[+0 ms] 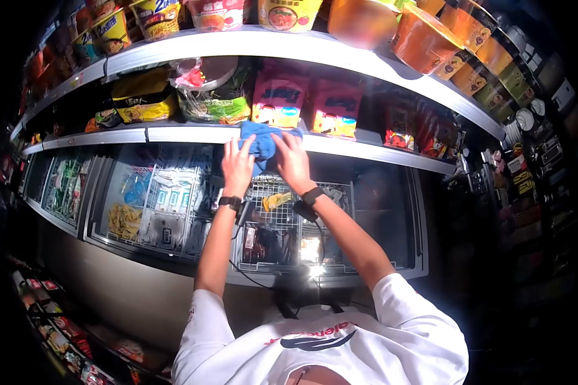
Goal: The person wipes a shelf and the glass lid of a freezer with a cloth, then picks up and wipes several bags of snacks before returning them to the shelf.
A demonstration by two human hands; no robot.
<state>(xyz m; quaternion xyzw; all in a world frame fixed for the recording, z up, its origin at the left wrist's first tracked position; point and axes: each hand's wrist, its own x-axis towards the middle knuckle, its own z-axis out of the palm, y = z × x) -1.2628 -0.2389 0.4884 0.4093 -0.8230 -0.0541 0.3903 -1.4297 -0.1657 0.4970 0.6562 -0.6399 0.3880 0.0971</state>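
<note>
A crumpled blue cloth (261, 145) lies against the white front edge of the lower shelf (192, 134). My left hand (239, 164) grips its left side, fingers bent over the fabric. On the cloth's right side is my right hand (293, 162), its fingers also pressed on the fabric. Both wrists wear dark bands. Just behind the cloth, two pink and yellow packets (279, 102) stand on the shelf.
Below the shelf is a glass-topped freezer (392, 218) with wire baskets and packaged goods. Noodle tubs (424, 40) line the upper shelf (237, 43). A yellow pack (144, 97) and a round clear-lidded container (212, 93) stand left on the lower shelf.
</note>
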